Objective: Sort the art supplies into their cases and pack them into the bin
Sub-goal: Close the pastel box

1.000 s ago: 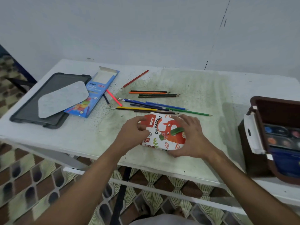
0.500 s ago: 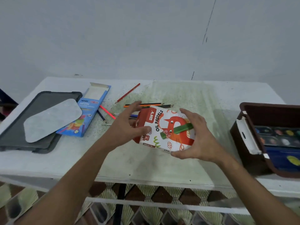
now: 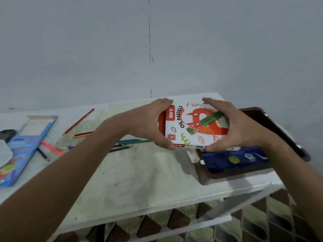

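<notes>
Far left edge: a dark tray (image 3: 7, 134) showed only in part, with a pale grey sheet (image 3: 4, 152) below it at the frame edge. Just right of these a blue pencil box (image 3: 22, 151) lay flat on the white table (image 3: 139, 180), its far flap open. A pink pencil (image 3: 51, 147) and a dark one (image 3: 41, 153) lay against the box's right side. Further right, loose coloured pencils lay scattered: a red pencil (image 3: 79, 121) slanted toward the far side, an orange pencil (image 3: 82, 135) nearer, then blue and green pencils (image 3: 132, 141) partly hidden by the left forearm.

The left hand (image 3: 148, 123) gripped the left end of the oil pastels box (image 3: 192, 126), fingers curled over its far edge, thumb under its near edge. The box was off the table, face up, tilted, held over the left part of the brown bin (image 3: 272, 123). The right hand (image 3: 239, 126) gripped the right end the same way.

Inside the bin, below the box, lay a dark blue case (image 3: 234, 160). The bin sat at the right end of the table.
</notes>
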Demonstrator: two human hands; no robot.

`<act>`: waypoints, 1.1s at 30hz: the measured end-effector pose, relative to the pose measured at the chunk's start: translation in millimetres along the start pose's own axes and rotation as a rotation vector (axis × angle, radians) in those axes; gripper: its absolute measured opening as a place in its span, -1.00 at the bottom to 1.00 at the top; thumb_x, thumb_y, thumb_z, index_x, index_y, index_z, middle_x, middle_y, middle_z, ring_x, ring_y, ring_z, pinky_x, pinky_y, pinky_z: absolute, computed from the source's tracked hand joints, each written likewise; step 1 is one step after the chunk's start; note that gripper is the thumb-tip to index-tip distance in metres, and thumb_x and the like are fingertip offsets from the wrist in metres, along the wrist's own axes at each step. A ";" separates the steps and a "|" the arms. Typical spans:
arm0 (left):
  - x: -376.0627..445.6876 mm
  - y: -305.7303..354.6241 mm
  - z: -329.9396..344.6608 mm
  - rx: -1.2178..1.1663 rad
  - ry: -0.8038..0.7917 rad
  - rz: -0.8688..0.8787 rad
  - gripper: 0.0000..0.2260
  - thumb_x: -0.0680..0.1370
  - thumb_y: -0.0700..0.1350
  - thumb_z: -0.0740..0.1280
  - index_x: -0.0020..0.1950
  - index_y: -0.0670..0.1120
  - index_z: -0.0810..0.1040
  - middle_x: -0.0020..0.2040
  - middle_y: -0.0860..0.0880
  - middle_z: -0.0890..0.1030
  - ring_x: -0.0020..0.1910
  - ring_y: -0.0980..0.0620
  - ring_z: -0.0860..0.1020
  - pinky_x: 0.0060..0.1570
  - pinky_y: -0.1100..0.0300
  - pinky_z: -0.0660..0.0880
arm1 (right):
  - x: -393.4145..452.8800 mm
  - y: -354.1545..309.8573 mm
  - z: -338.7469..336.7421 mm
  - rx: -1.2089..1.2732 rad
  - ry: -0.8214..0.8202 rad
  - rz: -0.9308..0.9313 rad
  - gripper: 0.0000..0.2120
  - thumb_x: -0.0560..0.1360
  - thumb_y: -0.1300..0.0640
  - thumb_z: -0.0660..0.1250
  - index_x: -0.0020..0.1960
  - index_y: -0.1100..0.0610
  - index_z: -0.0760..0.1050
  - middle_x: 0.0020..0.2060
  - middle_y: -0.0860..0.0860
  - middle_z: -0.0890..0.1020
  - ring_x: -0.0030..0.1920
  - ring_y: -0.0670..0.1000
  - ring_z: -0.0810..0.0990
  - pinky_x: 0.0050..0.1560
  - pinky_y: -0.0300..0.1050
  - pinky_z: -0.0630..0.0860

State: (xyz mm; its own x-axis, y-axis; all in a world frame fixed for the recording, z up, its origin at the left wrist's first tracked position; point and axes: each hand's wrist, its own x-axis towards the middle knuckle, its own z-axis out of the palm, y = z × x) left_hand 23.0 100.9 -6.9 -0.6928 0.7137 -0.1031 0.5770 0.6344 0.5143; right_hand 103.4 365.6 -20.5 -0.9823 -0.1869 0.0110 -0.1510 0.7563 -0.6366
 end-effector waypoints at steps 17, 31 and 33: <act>114.1 98.3 104.8 0.276 -0.182 -0.192 0.04 0.18 0.45 0.43 0.49 -0.01 0.15 0.37 0.10 0.33 0.28 0.10 0.36 0.24 0.22 0.31 | -10.4 143.2 -77.2 -0.276 -0.393 -0.033 0.01 0.19 -0.17 0.59 0.46 0.10 0.15 0.34 -0.08 0.32 0.30 -0.07 0.33 0.29 -0.26 0.30; 116.2 93.6 122.4 0.492 -0.196 -0.273 -0.04 0.06 0.54 0.37 0.33 0.07 0.34 0.23 0.14 0.50 0.13 0.07 0.51 0.14 0.07 0.50 | -1.1 156.2 -58.7 -0.522 -0.456 0.030 0.09 0.15 -0.36 0.51 0.52 0.00 0.14 0.46 -0.06 0.15 0.43 0.01 0.15 0.46 0.02 0.21; 116.2 92.6 123.2 0.513 -0.206 -0.275 -0.03 0.07 0.55 0.35 0.35 0.06 0.35 0.22 0.12 0.52 0.13 0.05 0.52 0.14 0.06 0.50 | 0.0 157.1 -57.3 -0.522 -0.453 0.049 0.12 0.11 -0.40 0.51 0.51 -0.01 0.16 0.43 -0.06 0.17 0.40 0.01 0.19 0.44 0.03 0.26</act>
State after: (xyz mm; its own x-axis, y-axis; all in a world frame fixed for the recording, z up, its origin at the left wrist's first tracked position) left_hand 49.2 279.1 -76.1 -0.7776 0.5138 -0.3624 0.5590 0.8288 -0.0243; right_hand 73.3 520.3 -76.3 -0.8634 -0.3026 -0.4037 -0.2530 0.9520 -0.1725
